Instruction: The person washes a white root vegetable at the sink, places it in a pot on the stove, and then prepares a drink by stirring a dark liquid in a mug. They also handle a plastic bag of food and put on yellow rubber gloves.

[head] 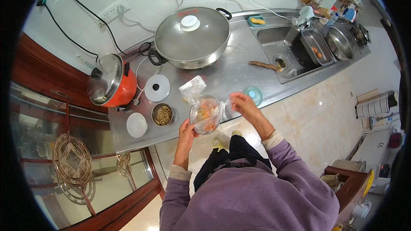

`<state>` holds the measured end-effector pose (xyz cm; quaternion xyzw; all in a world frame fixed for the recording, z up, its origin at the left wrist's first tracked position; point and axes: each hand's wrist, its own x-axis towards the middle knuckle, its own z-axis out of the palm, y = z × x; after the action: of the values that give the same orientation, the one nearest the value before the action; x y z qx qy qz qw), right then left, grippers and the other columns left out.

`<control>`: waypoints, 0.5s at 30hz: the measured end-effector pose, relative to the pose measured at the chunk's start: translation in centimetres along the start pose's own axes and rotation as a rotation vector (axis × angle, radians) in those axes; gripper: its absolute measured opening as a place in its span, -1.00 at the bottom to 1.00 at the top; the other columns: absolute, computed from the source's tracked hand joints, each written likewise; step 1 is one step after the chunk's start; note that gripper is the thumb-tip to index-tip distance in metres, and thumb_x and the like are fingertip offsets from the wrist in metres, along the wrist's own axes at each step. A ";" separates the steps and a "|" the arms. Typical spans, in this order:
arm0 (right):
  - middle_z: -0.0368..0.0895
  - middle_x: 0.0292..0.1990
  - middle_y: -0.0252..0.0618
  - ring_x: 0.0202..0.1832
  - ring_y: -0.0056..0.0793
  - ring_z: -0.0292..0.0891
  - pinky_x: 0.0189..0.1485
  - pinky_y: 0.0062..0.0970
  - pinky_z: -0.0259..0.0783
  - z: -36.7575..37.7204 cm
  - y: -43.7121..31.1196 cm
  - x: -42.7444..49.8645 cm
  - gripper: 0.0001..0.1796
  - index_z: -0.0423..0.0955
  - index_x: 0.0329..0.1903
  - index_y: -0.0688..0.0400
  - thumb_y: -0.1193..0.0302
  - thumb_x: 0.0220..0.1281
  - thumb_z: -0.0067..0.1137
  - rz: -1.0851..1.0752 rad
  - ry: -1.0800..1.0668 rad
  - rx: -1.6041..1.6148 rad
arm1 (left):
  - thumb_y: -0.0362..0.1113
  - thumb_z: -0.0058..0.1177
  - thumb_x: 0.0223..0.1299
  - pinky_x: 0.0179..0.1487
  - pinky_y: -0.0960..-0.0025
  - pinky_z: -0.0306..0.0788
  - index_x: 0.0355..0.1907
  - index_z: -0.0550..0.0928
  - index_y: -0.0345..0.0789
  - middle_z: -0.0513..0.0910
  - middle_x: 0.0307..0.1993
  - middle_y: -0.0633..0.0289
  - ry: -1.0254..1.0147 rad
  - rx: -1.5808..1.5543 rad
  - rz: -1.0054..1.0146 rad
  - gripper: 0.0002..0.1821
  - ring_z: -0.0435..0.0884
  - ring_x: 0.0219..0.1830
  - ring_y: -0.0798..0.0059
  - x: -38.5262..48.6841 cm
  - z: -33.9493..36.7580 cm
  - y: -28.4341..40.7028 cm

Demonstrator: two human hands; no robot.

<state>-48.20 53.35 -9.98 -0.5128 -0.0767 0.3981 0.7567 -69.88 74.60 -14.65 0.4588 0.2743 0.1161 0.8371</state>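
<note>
My left hand (187,132) grips the lower left rim of a bowl of chopped orange and green food (207,115), wrapped in clear plastic. At the bowl's right side, my right hand (242,103) pinches a gathered end of the plastic between its fingers. Touching or just behind the bowl lies a crumpled clear bag with a white paper piece (193,86). A round steel container of brownish food strips (162,114) stands to the left, beside a white round lid or dish (137,125). Right of the bowl, partly behind my right hand, is a greenish glass dish (257,95).
A large lidded steel pan (196,46) stands at the back, a red electric cooker (126,86) at the left. Near it lies a white lid with a black knob (163,91). A brown root (263,65) reaches over the edge of the sink (276,35).
</note>
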 end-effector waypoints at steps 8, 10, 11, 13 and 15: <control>0.58 -0.28 -0.41 -0.32 -0.60 0.53 -0.15 -0.50 0.55 -0.4 -2.1 0.1 -0.80 0.47 -0.03 0.14 0.40 0.34 0.13 -0.149 0.312 0.226 | -0.35 -0.02 0.29 -0.45 0.46 0.48 0.11 0.40 -0.38 0.61 -0.38 0.21 0.046 -0.001 -0.005 -0.64 0.55 -0.50 0.55 0.1 0.8 -0.7; 0.57 -0.31 -0.42 -0.34 -0.61 0.52 -0.16 -0.53 0.52 -0.2 -1.8 -0.6 -0.82 0.49 -0.10 0.11 0.31 0.36 0.12 -0.194 0.389 0.195 | -0.35 -0.01 0.28 -0.44 0.44 0.50 0.15 0.37 -0.38 0.62 -0.36 0.19 0.080 0.009 0.023 -0.60 0.57 -0.48 0.53 0.5 0.8 -1.1; 0.56 -0.33 -0.43 -0.35 -0.62 0.51 -0.18 -0.55 0.51 -0.1 -1.6 -0.9 -0.81 0.50 -0.14 0.10 0.26 0.36 0.12 -0.081 0.361 0.023 | -0.35 0.00 0.28 -0.44 0.44 0.51 0.16 0.36 -0.38 0.62 -0.37 0.18 0.092 0.008 0.018 -0.59 0.57 -0.49 0.52 0.7 0.8 -1.3; 0.55 -0.36 -0.44 -0.37 -0.64 0.49 -0.22 -0.59 0.48 0.2 -0.7 -1.7 -0.75 0.52 -0.21 0.08 0.15 0.36 0.12 0.116 0.269 -0.343 | -0.35 0.01 0.28 -0.46 0.44 0.51 0.17 0.34 -0.39 0.62 -0.37 0.17 0.147 0.027 0.016 -0.57 0.58 -0.49 0.50 0.8 0.8 -1.6; 0.51 -0.41 -0.51 -0.40 -0.70 0.43 -0.37 -0.64 0.39 1.5 1.4 -2.0 -0.72 0.52 -0.29 0.05 0.10 0.31 0.17 0.232 0.065 -0.349 | -0.34 0.01 0.27 -0.49 0.45 0.51 0.15 0.36 -0.39 0.61 -0.39 0.17 0.109 0.007 0.014 -0.59 0.58 -0.51 0.50 0.9 1.1 -2.0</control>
<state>-51.08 53.35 -9.90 -0.6542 -0.0604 0.4463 0.6076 -68.64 73.09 -16.19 0.4565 0.3168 0.1459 0.8185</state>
